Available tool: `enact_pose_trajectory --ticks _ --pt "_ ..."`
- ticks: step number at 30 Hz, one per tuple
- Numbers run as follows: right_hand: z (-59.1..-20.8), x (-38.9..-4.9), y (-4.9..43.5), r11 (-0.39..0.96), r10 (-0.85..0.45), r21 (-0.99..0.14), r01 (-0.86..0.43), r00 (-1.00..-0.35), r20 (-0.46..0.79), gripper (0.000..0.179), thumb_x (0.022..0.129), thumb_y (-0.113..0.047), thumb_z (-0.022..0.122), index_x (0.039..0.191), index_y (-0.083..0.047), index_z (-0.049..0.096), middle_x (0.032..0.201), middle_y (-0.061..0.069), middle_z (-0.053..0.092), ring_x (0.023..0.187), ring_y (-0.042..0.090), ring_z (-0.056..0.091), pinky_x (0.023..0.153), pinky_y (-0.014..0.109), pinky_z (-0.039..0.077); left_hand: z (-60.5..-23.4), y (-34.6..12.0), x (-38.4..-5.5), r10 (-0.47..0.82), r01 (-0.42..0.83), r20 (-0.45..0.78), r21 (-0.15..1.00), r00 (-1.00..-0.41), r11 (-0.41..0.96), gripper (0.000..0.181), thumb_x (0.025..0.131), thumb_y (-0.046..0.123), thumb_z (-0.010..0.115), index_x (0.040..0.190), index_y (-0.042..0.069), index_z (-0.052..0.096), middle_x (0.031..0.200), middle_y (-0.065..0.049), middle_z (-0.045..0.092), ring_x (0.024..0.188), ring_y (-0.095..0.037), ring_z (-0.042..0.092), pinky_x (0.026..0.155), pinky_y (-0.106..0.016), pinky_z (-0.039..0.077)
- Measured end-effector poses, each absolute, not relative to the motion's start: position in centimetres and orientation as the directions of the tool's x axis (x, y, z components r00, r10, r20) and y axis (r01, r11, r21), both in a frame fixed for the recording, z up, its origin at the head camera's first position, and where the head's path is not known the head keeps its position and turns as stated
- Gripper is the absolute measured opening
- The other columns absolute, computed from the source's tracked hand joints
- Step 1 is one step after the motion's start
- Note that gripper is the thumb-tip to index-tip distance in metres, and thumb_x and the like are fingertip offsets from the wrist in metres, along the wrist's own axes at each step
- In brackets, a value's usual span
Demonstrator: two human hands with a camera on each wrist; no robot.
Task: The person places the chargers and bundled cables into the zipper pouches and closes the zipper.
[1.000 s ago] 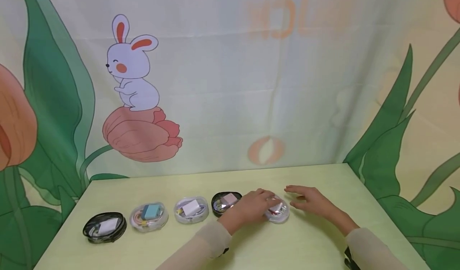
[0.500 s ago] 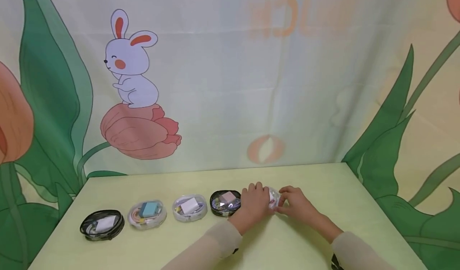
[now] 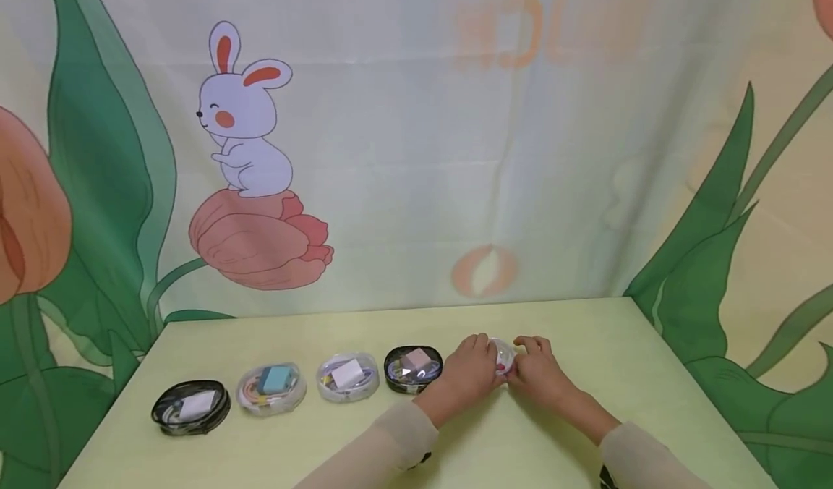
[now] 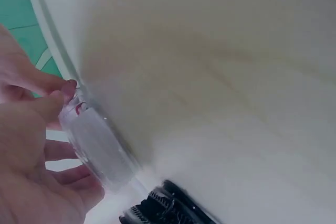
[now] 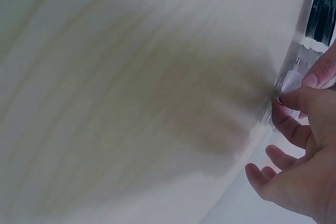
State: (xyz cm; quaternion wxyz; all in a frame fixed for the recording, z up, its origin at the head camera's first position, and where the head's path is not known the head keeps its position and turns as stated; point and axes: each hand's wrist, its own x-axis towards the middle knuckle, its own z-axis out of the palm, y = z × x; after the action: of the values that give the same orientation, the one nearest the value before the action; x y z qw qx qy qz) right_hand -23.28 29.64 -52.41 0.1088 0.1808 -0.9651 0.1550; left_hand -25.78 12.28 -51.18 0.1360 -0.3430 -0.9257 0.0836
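Note:
A clear oval zip case (image 3: 500, 357) lies on the table between both hands, largely covered by them. My left hand (image 3: 463, 370) holds it from the left, thumb on the near side and fingers around the far side in the left wrist view, where the case (image 4: 100, 145) shows clear plastic walls. At its right end, my right hand (image 3: 541, 375) pinches the edge between thumb and forefinger. In the right wrist view the other fingers of the right hand (image 5: 307, 148) are spread off the case. What exactly the pinch holds is too small to tell.
To the left stand several similar cases in a row: a black-trimmed case (image 3: 413, 369) with a pink block, a clear one (image 3: 348, 377) with a white block, a clear one (image 3: 271, 389) with a blue block, and a black-trimmed one (image 3: 191, 407). A printed curtain (image 3: 390, 149) hangs behind.
My right hand has come in from the right and taken hold of the clear case's right end. My left hand has gone from lying over the case to gripping its left side.

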Motion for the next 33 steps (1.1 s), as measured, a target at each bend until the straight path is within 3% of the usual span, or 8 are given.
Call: enact_pose_trajectory --ticks 5,8,11,14,19,25,27,33 --pt "-52.1 -22.9 29.7 0.902 -0.277 -0.277 -0.332 -0.935 0.221 0.024 0.092 -0.011 0.072 0.069 -0.012 0.068 0.132 0.028 0.056 0.126 0.052 0.043 0.097 0.067 0.044 -51.1 12.6 -25.9 0.639 0.617 0.194 -0.165 -0.744 0.769 0.051 0.099 0.051 0.059 0.123 0.006 0.064 0.106 -0.005 0.057 0.098 -0.015 0.059 0.087 -0.025 0.053" --pt "-52.1 -22.8 29.7 0.915 -0.264 -0.247 -0.32 -0.935 0.236 0.015 0.092 -0.013 0.073 0.077 -0.012 0.073 0.135 0.025 0.055 0.127 0.051 0.042 0.094 0.067 0.046 -51.3 12.8 -26.0 0.634 0.607 0.17 -0.187 -0.755 0.773 0.05 0.103 0.045 0.054 0.134 0.007 0.061 0.12 -0.006 0.06 0.114 -0.018 0.06 0.097 -0.03 0.051" --pt "-52.2 -22.9 30.0 0.93 -0.283 -0.16 -0.33 -0.924 0.259 0.009 0.091 -0.015 0.075 0.083 -0.015 0.076 0.138 0.02 0.054 0.13 0.048 0.042 0.092 0.065 0.047 -51.7 13.0 -26.0 0.637 0.601 0.132 -0.231 -0.759 0.765 0.046 0.108 0.036 0.048 0.145 0.009 0.055 0.141 -0.007 0.056 0.134 -0.02 0.052 0.11 -0.035 0.044" --pt "-52.1 -23.2 30.8 0.938 -0.306 -0.067 -0.341 -0.902 0.304 0.008 0.089 -0.016 0.078 0.081 -0.017 0.075 0.138 0.016 0.055 0.13 0.045 0.043 0.093 0.064 0.047 -51.6 13.0 -25.7 0.647 0.607 0.089 -0.268 -0.757 0.748 0.044 0.11 0.03 0.043 0.149 0.011 0.051 0.152 -0.007 0.05 0.141 -0.021 0.046 0.113 -0.037 0.041" --pt "-51.7 -23.9 32.2 0.946 -0.293 -0.028 -0.322 -0.89 0.349 0.01 0.084 -0.014 0.083 0.078 -0.017 0.075 0.136 0.015 0.056 0.128 0.045 0.045 0.092 0.065 0.047 -51.0 12.6 -25.3 0.708 0.646 0.046 -0.369 -0.705 0.668 0.045 0.111 0.031 0.04 0.151 0.012 0.05 0.156 -0.004 0.046 0.143 -0.018 0.044 0.113 -0.031 0.04" --pt "-51.8 -23.8 32.5 0.923 -0.323 -0.11 -0.368 -0.898 0.299 0.009 0.086 -0.012 0.081 0.079 -0.015 0.075 0.135 0.021 0.056 0.123 0.051 0.048 0.084 0.065 0.051 -50.8 11.9 -25.2 0.785 0.683 0.031 -0.472 -0.619 0.557 0.045 0.112 0.029 0.039 0.149 0.007 0.051 0.155 -0.009 0.047 0.143 -0.021 0.045 0.113 -0.029 0.039" --pt "-51.8 -23.5 32.4 0.91 -0.326 -0.162 -0.383 -0.899 0.292 0.011 0.085 -0.01 0.081 0.077 -0.015 0.074 0.135 0.022 0.056 0.122 0.052 0.047 0.082 0.065 0.05 -50.9 11.9 -25.4 0.792 0.702 0.011 -0.455 -0.611 0.548 0.046 0.112 0.028 0.039 0.15 0.004 0.048 0.156 -0.013 0.044 0.144 -0.023 0.042 0.114 -0.031 0.038" --pt "-51.4 -22.6 32.0 0.867 -0.389 -0.226 -0.445 -0.886 0.253 0.011 0.085 -0.013 0.081 0.079 -0.018 0.075 0.139 0.024 0.053 0.124 0.053 0.045 0.082 0.067 0.049 -51.5 12.8 -26.1 0.719 0.701 -0.029 -0.255 -0.694 0.666 0.071 0.107 0.053 0.038 0.156 0.002 0.034 0.164 -0.015 0.03 0.152 -0.025 0.029 0.12 -0.035 0.03"
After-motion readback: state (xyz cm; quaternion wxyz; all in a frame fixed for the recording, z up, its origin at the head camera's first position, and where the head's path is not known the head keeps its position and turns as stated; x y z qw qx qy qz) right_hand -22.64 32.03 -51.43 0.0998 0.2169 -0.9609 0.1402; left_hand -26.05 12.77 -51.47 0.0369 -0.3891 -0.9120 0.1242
